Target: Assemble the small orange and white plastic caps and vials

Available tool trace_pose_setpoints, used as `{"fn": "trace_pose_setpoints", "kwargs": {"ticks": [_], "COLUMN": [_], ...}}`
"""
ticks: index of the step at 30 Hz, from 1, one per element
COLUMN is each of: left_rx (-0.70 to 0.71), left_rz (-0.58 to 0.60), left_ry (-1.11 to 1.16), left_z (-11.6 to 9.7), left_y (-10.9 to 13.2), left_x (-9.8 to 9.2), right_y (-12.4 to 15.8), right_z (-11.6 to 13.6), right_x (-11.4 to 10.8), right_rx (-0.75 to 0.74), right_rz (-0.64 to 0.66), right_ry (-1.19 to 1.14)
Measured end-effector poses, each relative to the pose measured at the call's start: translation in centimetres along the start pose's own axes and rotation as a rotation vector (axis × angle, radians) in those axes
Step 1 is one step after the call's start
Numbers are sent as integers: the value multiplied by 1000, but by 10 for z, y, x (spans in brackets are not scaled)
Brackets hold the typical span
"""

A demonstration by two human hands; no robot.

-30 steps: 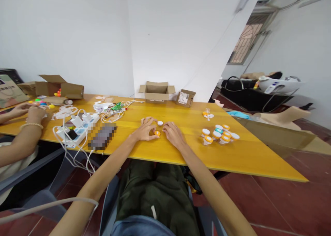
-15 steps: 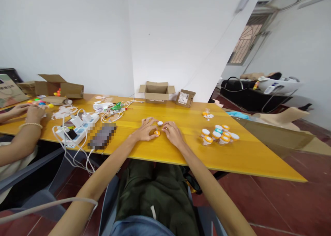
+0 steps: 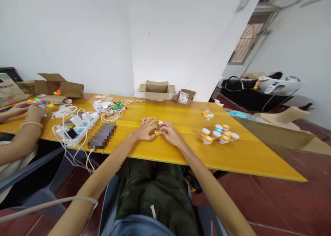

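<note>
My left hand [image 3: 146,129] and my right hand [image 3: 170,133] meet at the middle of the yellow table [image 3: 181,149], fingertips pressed together around a small orange piece [image 3: 156,133] that lies on the tabletop. Only a sliver of that piece shows between the fingers. A small white cap [image 3: 160,122] sits just behind the fingertips, partly hidden. To my right stands a cluster of small tubs with orange, white and teal lids [image 3: 220,134].
A power strip with white cables [image 3: 77,130] and a blurred dark item [image 3: 101,135] lie to my left. Another person's hands [image 3: 28,111] work at the far left among coloured bits. Open cardboard boxes [image 3: 156,90] stand along the wall side. Two tiny pieces [image 3: 207,115] lie behind the tubs.
My two hands have drawn together over the orange piece, which was in plain sight between them a second ago. The white cap is now partly covered.
</note>
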State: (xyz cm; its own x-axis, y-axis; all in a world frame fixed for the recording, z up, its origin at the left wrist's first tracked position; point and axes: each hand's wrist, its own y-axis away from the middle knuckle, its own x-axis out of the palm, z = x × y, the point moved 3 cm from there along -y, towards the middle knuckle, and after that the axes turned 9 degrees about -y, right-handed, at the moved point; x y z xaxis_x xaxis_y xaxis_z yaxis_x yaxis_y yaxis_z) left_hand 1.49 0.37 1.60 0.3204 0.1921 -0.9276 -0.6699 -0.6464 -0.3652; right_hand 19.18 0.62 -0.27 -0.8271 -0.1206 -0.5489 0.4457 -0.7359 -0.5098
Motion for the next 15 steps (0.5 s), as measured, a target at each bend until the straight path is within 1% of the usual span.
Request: {"fn": "trace_pose_setpoints", "kwargs": {"ticks": [5,11,15], "left_rx": [-6,-32,-28], "left_rz": [-4,19,4], "left_ry": [3,-3,14], "left_z": [-1,-1,-1], "left_y": [0,0,0], "left_x": [-1,-1,-1], "right_y": [0,-1,-1], "right_z": [0,0,0], "right_x": [1,2,3], "right_rx": [-12,-16,-12], "right_rz": [8,0,-6], "right_ry": [19,41,52]}}
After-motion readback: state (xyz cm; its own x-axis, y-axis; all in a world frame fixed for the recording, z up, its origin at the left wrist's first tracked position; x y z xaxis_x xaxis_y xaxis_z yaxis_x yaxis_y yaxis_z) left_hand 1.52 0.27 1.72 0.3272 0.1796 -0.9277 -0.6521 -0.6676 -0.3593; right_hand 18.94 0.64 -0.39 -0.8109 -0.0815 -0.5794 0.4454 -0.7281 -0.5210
